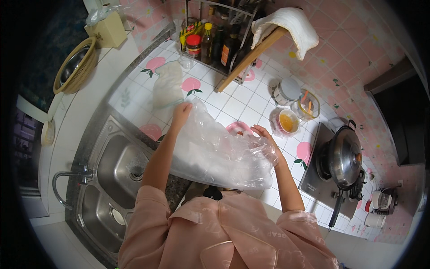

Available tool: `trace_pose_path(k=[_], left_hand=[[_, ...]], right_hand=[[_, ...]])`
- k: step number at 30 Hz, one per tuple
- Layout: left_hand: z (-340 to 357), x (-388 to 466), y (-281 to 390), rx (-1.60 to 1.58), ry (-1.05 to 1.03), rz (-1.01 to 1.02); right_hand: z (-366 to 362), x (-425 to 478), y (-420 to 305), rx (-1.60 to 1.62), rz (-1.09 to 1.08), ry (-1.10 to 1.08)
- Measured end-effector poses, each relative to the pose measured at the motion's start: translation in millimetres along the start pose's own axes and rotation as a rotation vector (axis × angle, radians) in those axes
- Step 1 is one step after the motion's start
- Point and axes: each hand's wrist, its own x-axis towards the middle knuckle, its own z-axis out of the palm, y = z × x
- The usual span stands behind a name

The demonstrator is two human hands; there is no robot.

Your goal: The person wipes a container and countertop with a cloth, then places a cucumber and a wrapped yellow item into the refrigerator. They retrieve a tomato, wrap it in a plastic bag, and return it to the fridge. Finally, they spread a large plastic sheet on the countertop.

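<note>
A large clear plastic bag (221, 158) spreads over the front of the white tiled-pattern counter, with something whitish showing through it that I cannot make out. My left hand (182, 112) grips the bag's upper left edge between closed fingers. At the bag's right side is my right hand (263, 134), partly covered by the film; whether its fingers hold the plastic is unclear. Beyond my left hand lies a pale folded cloth (168, 84). A bowl of yellow-orange food (287, 122) stands right of my right hand.
The double steel sink (117, 164) is at left. A lidded wok (346, 156) sits on the gas hob (310, 178) at right. At the back are a bottle rack (215, 65), a slanting wooden piece (252, 59), a grey-lidded jar (289, 90) and a container (307, 106).
</note>
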Motion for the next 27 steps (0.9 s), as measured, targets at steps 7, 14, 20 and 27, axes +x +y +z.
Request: trace_pose_path(k=[7, 14, 20, 27], left_hand=[[-21, -33, 13, -0.078, 0.330, 0.085], [-70, -55, -17, 0.191, 0.406, -0.068], [-74, -66, 50, -0.299, 0.502, -0.215], [-96, -71, 54, -0.382, 0.635, -0.311]], right_hand=[[-9, 1, 13, -0.263, -0.353, -0.004], [-33, 16, -12, -0.117, -0.744, 0.578], [-54, 23, -17, -0.057, -0.661, 0.537], [-74, 9, -34, 0.107, -0.653, 0.440]])
